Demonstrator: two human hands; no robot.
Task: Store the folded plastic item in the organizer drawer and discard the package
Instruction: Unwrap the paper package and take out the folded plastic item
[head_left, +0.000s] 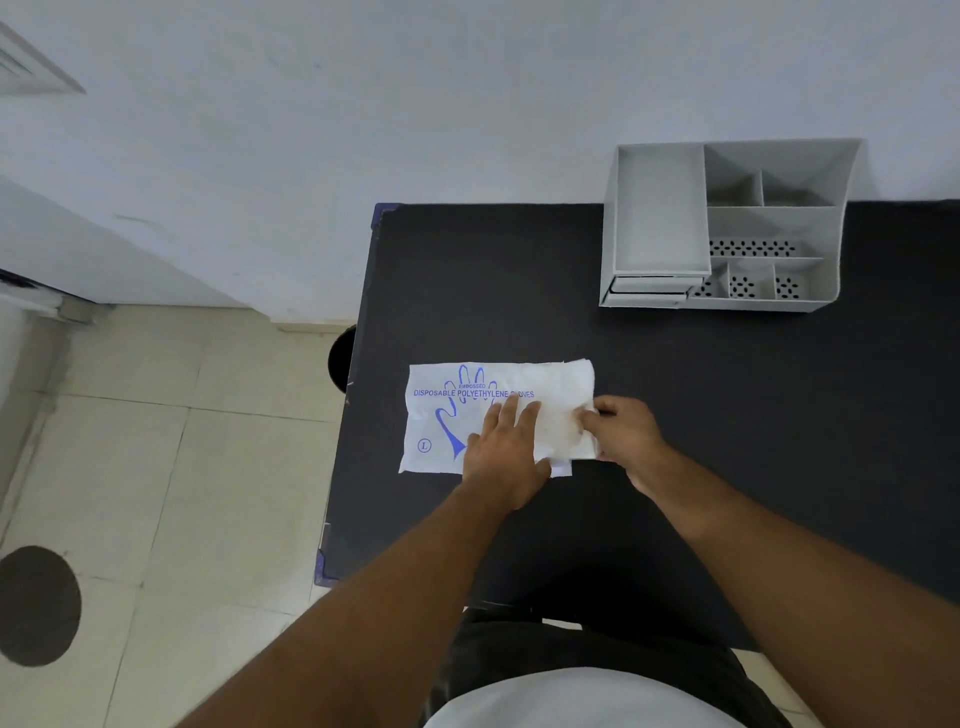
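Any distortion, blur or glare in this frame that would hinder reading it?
Head view: wide-angle bending curves the table edge and organizer; lighting is flat and soft, no glare; package print is legible; fingertips of the right hand look slightly smeared.

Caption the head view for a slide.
Left hand pins glove package on black table; right hand pinches its end; organizer behind.

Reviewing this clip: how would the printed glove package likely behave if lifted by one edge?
The glove package looks thin and flat, so probably floppy and light. Its wrinkled right end, pinched by the right hand, suggests it crumples easily. Probably slippery film.
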